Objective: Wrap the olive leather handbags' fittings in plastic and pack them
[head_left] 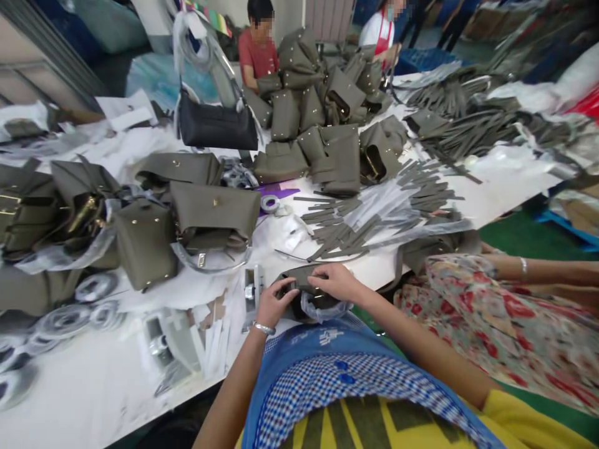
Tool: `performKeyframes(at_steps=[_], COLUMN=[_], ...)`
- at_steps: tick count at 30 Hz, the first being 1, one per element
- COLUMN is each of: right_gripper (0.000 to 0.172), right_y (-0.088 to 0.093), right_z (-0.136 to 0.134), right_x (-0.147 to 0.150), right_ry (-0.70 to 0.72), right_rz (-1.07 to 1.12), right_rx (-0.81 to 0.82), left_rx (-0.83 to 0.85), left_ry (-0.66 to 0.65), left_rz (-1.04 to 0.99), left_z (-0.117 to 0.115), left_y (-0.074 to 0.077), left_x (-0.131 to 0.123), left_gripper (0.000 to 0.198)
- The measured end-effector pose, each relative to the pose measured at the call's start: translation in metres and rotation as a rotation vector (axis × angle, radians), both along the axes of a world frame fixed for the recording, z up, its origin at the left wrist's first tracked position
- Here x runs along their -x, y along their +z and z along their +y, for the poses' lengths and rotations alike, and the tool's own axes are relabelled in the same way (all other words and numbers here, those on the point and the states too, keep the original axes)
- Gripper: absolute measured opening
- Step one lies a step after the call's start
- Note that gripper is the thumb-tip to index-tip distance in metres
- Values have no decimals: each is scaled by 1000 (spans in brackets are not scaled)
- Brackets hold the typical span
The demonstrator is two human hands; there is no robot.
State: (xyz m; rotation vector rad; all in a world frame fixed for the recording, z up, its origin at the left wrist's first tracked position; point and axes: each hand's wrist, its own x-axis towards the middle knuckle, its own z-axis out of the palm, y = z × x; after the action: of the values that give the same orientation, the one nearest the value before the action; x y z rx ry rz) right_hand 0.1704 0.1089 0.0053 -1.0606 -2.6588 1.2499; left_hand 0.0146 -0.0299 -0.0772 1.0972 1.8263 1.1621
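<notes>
A small olive-grey handbag (304,273) rests at the table's front edge, against my blue apron. My left hand (276,302) grips its left end, thumb and fingers pinched on the leather. At the top right of the bag, my right hand (337,282) is closed on its edge with bent fingers. Clear plastic wrap (325,310) hangs on the side of the bag nearest me. Just left of my left hand stands a tape dispenser (251,293). Finer details between my fingertips are too small to make out.
Olive bags (213,212) stand at the left, with more heaped at the back (299,106). Leather strips (346,227) lie beyond my hands. A black bag (218,125) hangs in front. Rolls of tape (60,321) lie left. A person in a floral garment (468,318) sits close at right.
</notes>
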Motion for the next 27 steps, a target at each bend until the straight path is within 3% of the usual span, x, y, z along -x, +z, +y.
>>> performKeyframes(at_steps=[5, 11, 16, 27], right_gripper=[29, 22, 30, 31], right_y=[-3, -9, -20, -37], right_z=[-1, 3, -2, -6], right_x=[5, 13, 9, 10], right_ry=[0, -12, 18, 152], right_rz=[-101, -234, -166, -50], right_rx=[31, 263, 347, 214], left_rx=[-11, -36, -55, -26], left_ry=[-9, -22, -36, -77], left_rz=[-46, -40, -17, -38], left_z=[-1, -4, -6, -6], left_y=[-2, -5, -4, -2], left_x=[-2, -6, -5, -4], left_gripper=[33, 32, 31, 33])
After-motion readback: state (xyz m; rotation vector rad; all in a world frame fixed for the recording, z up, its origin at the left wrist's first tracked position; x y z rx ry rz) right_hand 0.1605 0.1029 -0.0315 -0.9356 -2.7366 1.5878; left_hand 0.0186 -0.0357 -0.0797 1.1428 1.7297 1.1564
